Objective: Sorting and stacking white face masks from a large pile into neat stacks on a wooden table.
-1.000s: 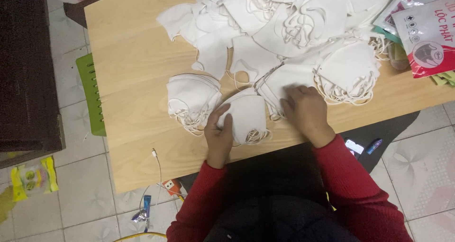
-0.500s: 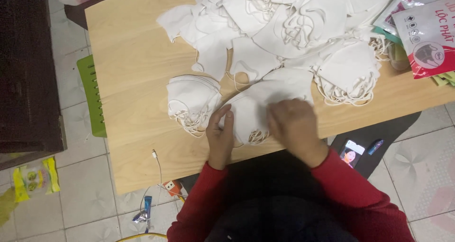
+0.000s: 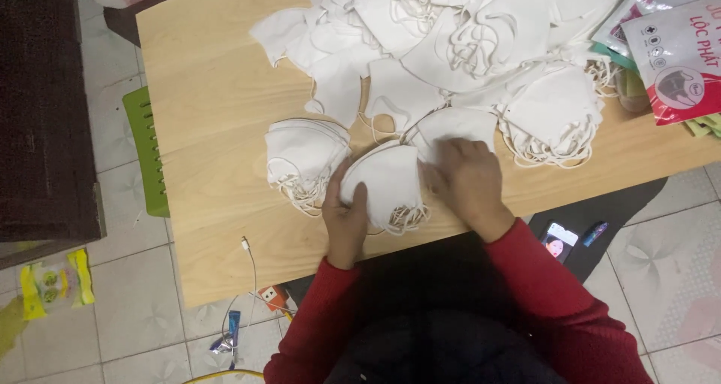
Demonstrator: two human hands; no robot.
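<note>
Since the earlier frame the right hand (image 3: 472,185) has slid back toward the table's near edge and now lies fingers-down against the right side of the folded white mask (image 3: 387,181), while the left hand (image 3: 347,215) grips that mask's left edge, thumb laid on top. That mask sits at the near edge of the wooden table (image 3: 218,113), just right of a small stack of folded masks (image 3: 304,155) with their ear loops trailing. Beyond lies a loose heap of white masks (image 3: 466,38), with printed packets (image 3: 676,61) at the far right and a phone (image 3: 559,241) on the floor.
</note>
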